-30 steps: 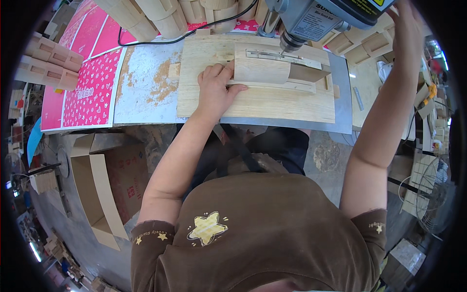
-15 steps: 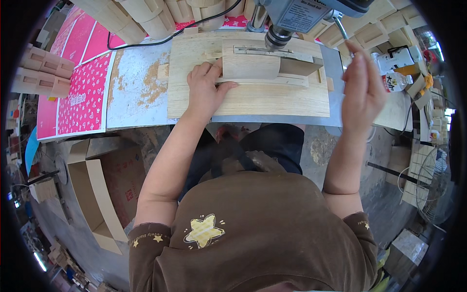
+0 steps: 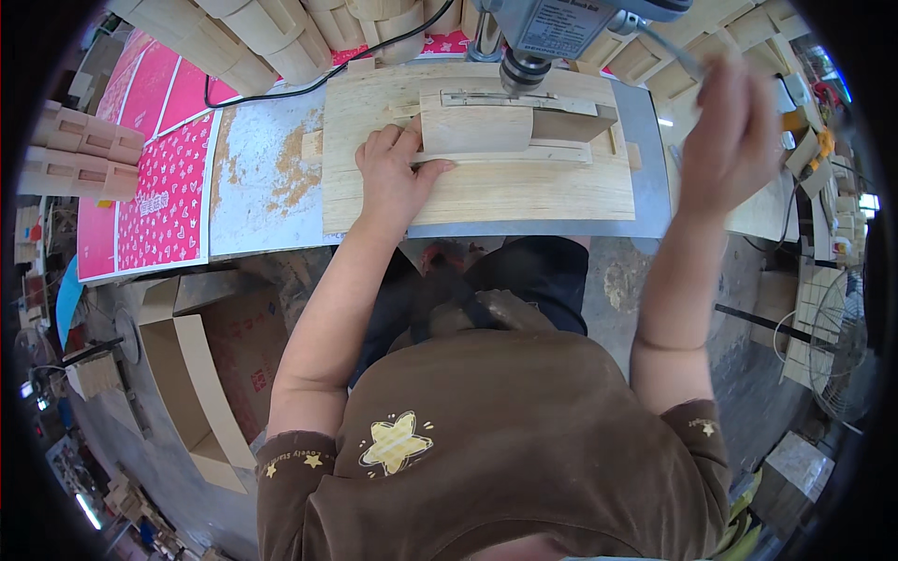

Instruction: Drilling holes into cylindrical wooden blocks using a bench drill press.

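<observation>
A curved piece of pale wood lies in a jig on a flat wooden board. My left hand grips its left end, with the thumb along the front edge and the fingers at the end face. Just over the piece's far edge hangs the chuck of a bench drill; whether a bit touches the wood cannot be made out. My right hand, blurred by motion, is closed round the end of the drill's feed lever.
Stacks of pale wooden barrel-shaped pieces stand behind the board, and more at the far left. A black cable crosses the tabletop. Sawdust lies beside the board. An open cardboard box sits on the floor at left.
My right hand has moved right and slightly outward, and the feed lever has swung up with it. My left hand keeps its hold on the wooden piece.
</observation>
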Demonstrator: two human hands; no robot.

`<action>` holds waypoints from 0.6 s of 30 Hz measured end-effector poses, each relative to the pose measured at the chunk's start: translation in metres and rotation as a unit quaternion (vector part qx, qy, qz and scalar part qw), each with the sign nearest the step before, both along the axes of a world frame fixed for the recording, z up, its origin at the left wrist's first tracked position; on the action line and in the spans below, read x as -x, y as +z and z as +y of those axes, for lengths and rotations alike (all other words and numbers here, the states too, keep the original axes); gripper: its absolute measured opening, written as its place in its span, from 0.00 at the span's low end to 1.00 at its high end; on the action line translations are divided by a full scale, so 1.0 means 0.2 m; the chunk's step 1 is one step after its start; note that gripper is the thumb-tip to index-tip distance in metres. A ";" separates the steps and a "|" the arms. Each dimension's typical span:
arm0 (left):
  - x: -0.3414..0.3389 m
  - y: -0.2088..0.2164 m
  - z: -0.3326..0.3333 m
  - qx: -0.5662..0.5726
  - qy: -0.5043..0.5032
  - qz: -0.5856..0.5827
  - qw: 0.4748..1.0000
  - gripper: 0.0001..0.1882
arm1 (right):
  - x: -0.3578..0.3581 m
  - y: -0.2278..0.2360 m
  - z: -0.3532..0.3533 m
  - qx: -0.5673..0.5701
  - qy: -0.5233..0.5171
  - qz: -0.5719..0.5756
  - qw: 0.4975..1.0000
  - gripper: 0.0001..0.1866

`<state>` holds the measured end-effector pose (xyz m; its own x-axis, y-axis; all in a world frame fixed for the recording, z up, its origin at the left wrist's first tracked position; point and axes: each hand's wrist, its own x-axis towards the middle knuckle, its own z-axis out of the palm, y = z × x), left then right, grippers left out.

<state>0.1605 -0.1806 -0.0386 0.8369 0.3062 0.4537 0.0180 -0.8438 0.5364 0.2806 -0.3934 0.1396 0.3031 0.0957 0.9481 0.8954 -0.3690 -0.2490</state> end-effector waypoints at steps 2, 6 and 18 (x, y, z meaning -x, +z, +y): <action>-0.01 0.02 -0.03 -0.002 -0.001 0.002 1.000 0.33 | -0.08 0.25 0.06 0.040 -0.119 0.113 0.986 0.14; -0.12 0.03 -0.18 0.008 -0.033 0.008 0.999 0.32 | -0.44 0.41 0.12 0.196 -0.075 0.084 0.974 0.17; -0.11 0.02 -0.16 0.013 -0.027 0.002 1.000 0.31 | 0.13 0.03 -0.06 0.055 0.035 0.197 0.978 0.11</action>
<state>0.1828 -0.2130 -0.0350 0.8540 0.2724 0.4433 -0.0254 -0.8292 0.5584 0.2538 -0.4046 0.1450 0.6326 0.2237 0.7415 0.7615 -0.3544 -0.5428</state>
